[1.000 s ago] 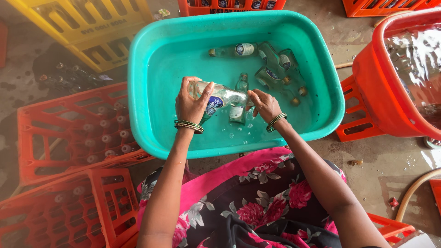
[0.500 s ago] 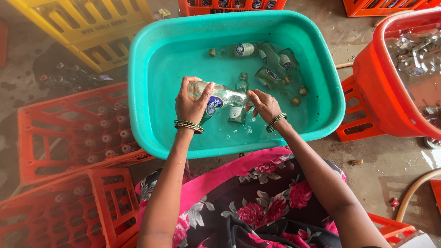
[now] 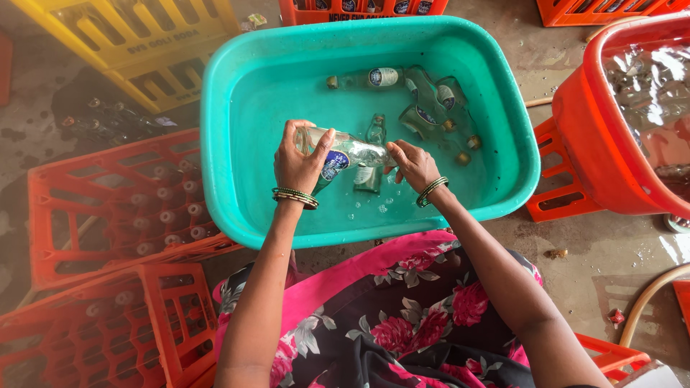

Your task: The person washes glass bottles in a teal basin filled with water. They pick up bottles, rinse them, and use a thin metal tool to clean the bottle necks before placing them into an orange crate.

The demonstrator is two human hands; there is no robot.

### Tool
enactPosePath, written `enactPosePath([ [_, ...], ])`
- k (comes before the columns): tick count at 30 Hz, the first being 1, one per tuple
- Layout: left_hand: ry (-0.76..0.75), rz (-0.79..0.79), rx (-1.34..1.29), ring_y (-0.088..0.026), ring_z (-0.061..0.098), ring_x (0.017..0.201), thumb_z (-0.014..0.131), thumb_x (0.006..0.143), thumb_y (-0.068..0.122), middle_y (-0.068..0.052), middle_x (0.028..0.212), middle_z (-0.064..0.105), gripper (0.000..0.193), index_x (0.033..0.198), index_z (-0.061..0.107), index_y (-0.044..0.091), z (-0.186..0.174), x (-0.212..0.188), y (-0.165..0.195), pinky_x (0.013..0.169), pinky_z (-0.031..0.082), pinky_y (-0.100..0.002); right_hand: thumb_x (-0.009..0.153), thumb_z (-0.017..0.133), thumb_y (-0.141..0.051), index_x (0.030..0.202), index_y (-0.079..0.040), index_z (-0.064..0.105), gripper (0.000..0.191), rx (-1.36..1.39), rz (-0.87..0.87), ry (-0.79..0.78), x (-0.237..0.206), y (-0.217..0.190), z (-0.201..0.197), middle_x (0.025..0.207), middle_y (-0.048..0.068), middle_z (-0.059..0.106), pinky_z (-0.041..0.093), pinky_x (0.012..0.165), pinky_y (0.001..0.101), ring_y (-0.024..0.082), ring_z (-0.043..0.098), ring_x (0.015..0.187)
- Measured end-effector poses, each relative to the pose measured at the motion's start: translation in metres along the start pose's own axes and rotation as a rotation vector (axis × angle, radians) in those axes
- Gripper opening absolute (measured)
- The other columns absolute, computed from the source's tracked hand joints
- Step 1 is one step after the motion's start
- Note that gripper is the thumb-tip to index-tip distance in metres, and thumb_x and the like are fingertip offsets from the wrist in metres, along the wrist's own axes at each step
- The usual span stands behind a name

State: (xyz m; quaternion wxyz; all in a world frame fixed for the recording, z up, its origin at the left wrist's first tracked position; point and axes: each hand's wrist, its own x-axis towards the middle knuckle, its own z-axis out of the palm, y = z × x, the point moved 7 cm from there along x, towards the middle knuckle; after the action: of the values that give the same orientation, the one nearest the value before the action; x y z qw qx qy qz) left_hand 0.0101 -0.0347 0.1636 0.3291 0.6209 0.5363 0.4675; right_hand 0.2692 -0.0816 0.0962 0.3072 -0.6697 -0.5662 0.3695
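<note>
My left hand (image 3: 298, 162) grips the base of a clear glass bottle (image 3: 348, 151) with a blue round label, held sideways over the water in a teal plastic tub (image 3: 223, 144). My right hand (image 3: 413, 164) closes around the same bottle's neck end. Both wrists wear green bangles. Another bottle (image 3: 370, 154) stands upright in the water just behind my hands. Several more labelled glass bottles (image 3: 424, 108) lie sunk at the tub's far right side.
An orange crate (image 3: 108, 208) holding bottles stands left of the tub, with another orange crate (image 3: 93, 338) nearer me. A yellow crate (image 3: 136, 43) lies at the back left. An orange tub (image 3: 589, 136) of water sits at the right. A hose (image 3: 647, 302) curves on the wet floor.
The bottle has tilted a little in my hands; both hands stay at the same place over the tub.
</note>
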Motion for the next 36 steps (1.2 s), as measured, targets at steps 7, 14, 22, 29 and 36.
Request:
enactPosePath([
  [7,-0.009,-0.007,-0.009,-0.021,0.077,0.078,0.077,0.085,0.058,-0.008,0.086,0.076,0.053,0.107,0.061,0.012,0.001,0.001,-0.002,0.068,0.060,-0.036,0.101,0.045,-0.057,0.102,-0.007,0.070,0.056,0.017,0.000,-0.007,0.001,0.002,0.001,0.077,0.004,0.078,0.055,0.055,0.0298,0.012,0.069,0.055],
  [14,0.000,0.010,0.013,-0.021,0.077,0.079,0.077,0.084,0.059,-0.008,0.087,0.076,0.054,0.107,0.062,0.012,0.000,0.001,-0.002,0.069,0.060,-0.036,0.102,0.044,-0.058,0.102,-0.007,0.070,0.057,0.007,0.000,-0.007,0.001,0.002,0.003,0.076,0.004,0.078,0.054,0.055,0.0301,0.012,0.068,0.054],
  [22,-0.010,-0.001,-0.015,-0.019,0.077,0.076,0.076,0.085,0.058,-0.007,0.085,0.076,0.053,0.107,0.061,0.012,-0.001,0.000,0.001,0.067,0.060,-0.034,0.102,0.043,-0.058,0.102,-0.008,0.070,0.058,-0.001,-0.008,-0.012,-0.003,-0.008,0.001,0.077,0.004,0.078,0.055,0.056,0.0297,0.011,0.068,0.054],
  [29,0.015,0.056,-0.010,-0.020,0.075,0.076,0.075,0.090,0.055,-0.008,0.086,0.075,0.049,0.107,0.060,0.012,-0.005,0.000,0.004,0.067,0.059,-0.035,0.102,0.046,-0.057,0.108,-0.007,0.069,0.056,0.062,0.103,-0.076,0.014,0.029,0.002,0.082,0.008,0.078,0.055,0.056,0.0328,0.015,0.072,0.061],
  [36,0.076,-0.096,-0.019,-0.019,0.073,0.069,0.075,0.088,0.057,-0.009,0.086,0.072,0.054,0.111,0.058,0.011,0.005,-0.005,-0.032,0.056,0.057,-0.034,0.104,0.053,-0.051,0.120,-0.011,0.067,0.045,-0.634,0.455,-0.229,0.033,0.125,-0.052,0.097,0.015,0.077,0.058,0.070,0.0368,0.024,0.075,0.082],
])
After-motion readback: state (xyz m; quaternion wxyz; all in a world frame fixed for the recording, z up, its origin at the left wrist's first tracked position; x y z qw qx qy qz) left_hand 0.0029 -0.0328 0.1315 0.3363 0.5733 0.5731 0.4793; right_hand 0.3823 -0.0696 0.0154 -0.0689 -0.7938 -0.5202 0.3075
